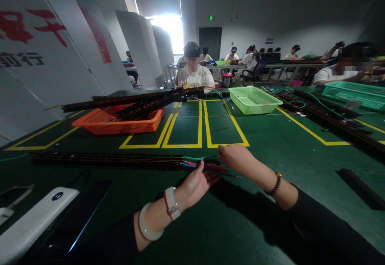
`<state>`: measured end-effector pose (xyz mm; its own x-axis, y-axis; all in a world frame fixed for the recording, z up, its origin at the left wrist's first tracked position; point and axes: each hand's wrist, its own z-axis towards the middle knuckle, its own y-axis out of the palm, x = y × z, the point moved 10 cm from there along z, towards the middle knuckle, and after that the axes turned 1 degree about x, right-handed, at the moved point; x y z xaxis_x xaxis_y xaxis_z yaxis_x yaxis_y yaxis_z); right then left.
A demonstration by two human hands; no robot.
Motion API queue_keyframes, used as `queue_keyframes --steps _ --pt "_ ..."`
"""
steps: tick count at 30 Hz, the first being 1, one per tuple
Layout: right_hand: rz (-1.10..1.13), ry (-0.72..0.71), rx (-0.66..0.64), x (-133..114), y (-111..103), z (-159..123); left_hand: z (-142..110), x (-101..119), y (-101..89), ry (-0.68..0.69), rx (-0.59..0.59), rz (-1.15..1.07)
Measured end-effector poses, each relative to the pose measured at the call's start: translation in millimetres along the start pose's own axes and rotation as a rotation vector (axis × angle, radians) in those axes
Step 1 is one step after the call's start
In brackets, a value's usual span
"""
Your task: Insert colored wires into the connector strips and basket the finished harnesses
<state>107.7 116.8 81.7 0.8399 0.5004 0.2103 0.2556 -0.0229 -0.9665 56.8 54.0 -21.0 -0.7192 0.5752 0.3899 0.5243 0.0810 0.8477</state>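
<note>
A long dark strip (105,160), perhaps a wiring duct, lies across the green table in front of me, with wires coming out of its right end. My right hand (236,158) is closed in a pinch at the end of a green wire (200,158). My left hand (197,182) is open, thumb up and fingers stretched out beside the red and blue wires (192,164). Part of these wires passes behind its thumb and fingers. A loose wire tip (237,176) sticks out to the right, below my right hand.
An orange basket (120,126) holding dark strips stands at the back left, a light green basket (255,102) at the back. More wired strips (325,112) lie right, near a short black piece (359,188). A white device (42,221) lies front left. A person (195,72) sits opposite.
</note>
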Motion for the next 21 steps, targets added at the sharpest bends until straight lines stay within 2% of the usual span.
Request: queue_keyframes --steps 5,9,11,15,21 --pt "0.078 0.060 0.061 25 23 22 0 -2 -1.3 -0.030 -0.004 0.066" --pt "0.112 0.078 0.099 32 38 31 1 -3 -8.7 -0.032 0.054 0.103" --pt "0.107 0.072 0.096 33 41 32 2 -4 -9.1 -0.031 0.041 0.108" --pt "0.052 0.047 0.048 28 34 25 4 -4 -6.5 -0.017 -0.025 0.091" --pt "-0.009 0.069 -0.027 10 1 -3 1 -4 -5.1 -0.020 0.020 0.055"
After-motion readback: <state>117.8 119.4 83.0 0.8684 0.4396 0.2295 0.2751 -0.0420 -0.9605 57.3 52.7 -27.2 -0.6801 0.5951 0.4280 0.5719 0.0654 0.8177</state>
